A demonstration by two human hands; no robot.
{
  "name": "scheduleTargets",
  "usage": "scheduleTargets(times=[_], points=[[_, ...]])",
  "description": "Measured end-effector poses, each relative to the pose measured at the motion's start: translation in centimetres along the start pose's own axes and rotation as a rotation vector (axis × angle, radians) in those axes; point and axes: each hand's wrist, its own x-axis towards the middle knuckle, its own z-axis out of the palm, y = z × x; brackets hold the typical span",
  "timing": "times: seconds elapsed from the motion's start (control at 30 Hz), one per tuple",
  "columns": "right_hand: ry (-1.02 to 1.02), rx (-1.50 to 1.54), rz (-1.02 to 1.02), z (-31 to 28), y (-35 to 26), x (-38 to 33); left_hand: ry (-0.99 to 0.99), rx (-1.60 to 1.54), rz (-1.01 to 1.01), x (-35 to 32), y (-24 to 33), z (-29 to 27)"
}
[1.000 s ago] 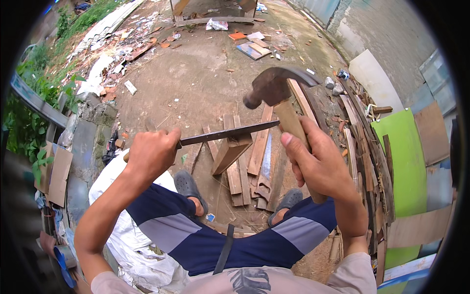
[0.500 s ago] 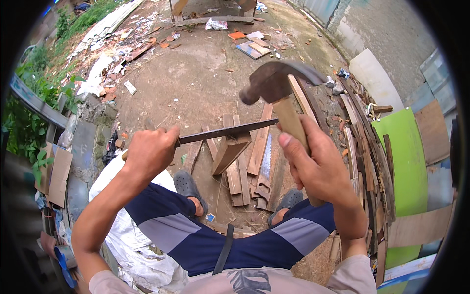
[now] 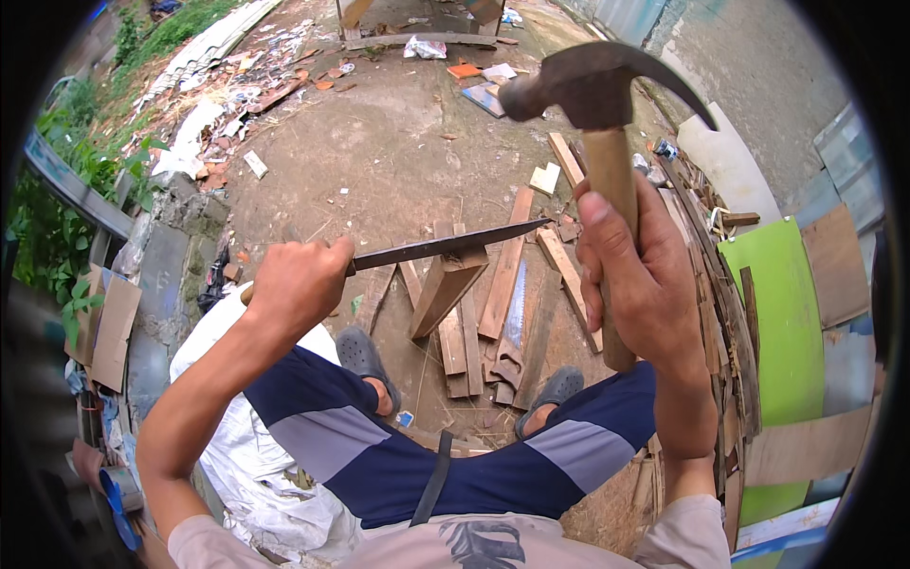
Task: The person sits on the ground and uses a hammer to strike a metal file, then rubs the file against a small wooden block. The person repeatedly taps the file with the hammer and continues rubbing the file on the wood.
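My left hand [image 3: 301, 292] is closed round the handle of a long knife [image 3: 417, 250], its dark blade pointing right. The blade lies across the upper end of a short upright wooden block [image 3: 448, 292], which leans a little between my feet. Raised above the blade's tip side, my right hand [image 3: 637, 275] grips a claw hammer [image 3: 607, 95] by its wooden handle. The rusty hammer head is up, its face to the left and its claw curving right. Head and blade are apart. How deep the blade sits in the wood I cannot tell.
A handsaw [image 3: 515, 318] lies among loose wooden boards [image 3: 507, 261] between my grey clogs [image 3: 360, 358]. Along the right, a pile of wood strips runs beside a green panel [image 3: 779, 318]. White sacking [image 3: 251, 455] spreads at my left, near a low block wall [image 3: 166, 275].
My right hand has lifted the hammer up and to the right, away from the blade. My left hand, the knife and the block stay nearly where they were.
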Motion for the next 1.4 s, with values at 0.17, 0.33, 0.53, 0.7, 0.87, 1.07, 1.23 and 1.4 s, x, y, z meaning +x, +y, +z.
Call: scheduleTargets(times=[0.17, 0.33, 0.53, 0.7, 0.87, 1.07, 1.23, 1.4], points=[[-0.143, -0.297, 0.111, 0.4, 4.8, 0.3, 0.047, 0.0, -0.006, 0.6, 0.9, 0.4], [-0.166, -0.19, 0.339, -0.3, 2.0, 0.3, -0.04, 0.042, -0.011, 0.1, 2.0, -0.3], [0.099, 0.031, -0.009, -1.2, -0.6, -0.4, -0.038, 0.037, -0.051, 0.3, 2.1, 0.2], [-0.116, -0.356, 0.236, 0.2, 5.3, 0.2, -0.019, 0.074, -0.05, 0.5, 2.8, -0.3], [-0.075, -0.166, 0.265, -1.0, 1.0, 0.5, -0.016, 0.06, -0.107, 0.5, 1.5, -0.1], [0.207, 0.026, -0.068, -1.0, -2.5, 2.4, -0.018, 0.042, -0.114, 0.5, 2.0, 0.0], [-0.16, -0.388, 0.25, 1.5, 5.1, 2.3, -0.035, 0.056, -0.118, 1.0, 2.6, -0.3], [-0.122, -0.201, 0.325, 0.0, 1.4, 2.6, -0.034, 0.071, -0.153, 0.8, 1.9, -0.7]])
